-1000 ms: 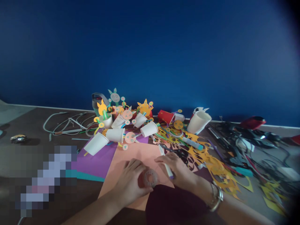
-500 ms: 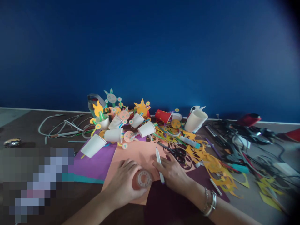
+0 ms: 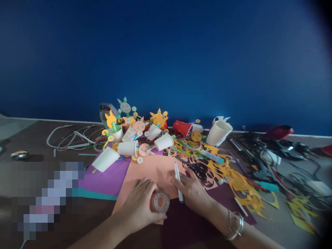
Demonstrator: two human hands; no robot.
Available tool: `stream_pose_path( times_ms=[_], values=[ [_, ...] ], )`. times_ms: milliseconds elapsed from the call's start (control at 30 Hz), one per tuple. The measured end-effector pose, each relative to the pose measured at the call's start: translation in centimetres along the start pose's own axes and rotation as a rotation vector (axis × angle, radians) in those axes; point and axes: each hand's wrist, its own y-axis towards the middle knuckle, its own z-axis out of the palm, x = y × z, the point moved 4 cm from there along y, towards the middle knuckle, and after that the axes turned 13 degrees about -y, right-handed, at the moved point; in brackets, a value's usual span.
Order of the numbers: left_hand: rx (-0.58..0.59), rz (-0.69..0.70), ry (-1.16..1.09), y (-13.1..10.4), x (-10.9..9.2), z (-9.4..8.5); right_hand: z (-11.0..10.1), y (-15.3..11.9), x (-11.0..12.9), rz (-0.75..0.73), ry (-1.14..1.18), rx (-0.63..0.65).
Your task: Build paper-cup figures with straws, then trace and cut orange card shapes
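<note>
Left hand (image 3: 140, 204) gripping a tape roll (image 3: 156, 202) over pink paper (image 3: 150, 169), apparently positioning it; right hand (image 3: 193, 193) holding a marker (image 3: 177, 177), whose use would call for directing its tip.

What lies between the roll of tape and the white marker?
In the head view, peach paper, with dark paper lower down; a fingertip of the right hand shows beside the white marker, on the side toward the roll of tape.

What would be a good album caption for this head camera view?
Left hand around a clear tape roll, right hand holding a white marker, over peach paper before paper-cup creatures.
</note>
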Motion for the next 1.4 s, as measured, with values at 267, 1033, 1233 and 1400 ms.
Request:
stream_pose_path(
  times_ms=[267, 1033, 1233, 1400],
  values=[
    [-0.009, -0.033, -0.022, -0.2, 0.0, 0.5, 0.4, -0.1, -0.1, 0.006, 0.016, 0.025],
    [-0.040, 0.062, -0.107, -0.3, 0.5, 0.8, -2.0, 0.4, -1.3, 0.085, 0.186, 0.056],
    [-0.035, 0.018, -0.068, -0.2, 1.0, 1.0, -4.3, 0.3, -0.3, 0.208, 0.364, -0.071],
    [-0.061, 0.027, -0.062, -0.3, 1.5, 1.4, -4.9, 0.1, 2.0, 0.245, 0.494, -0.063]
  ],
)
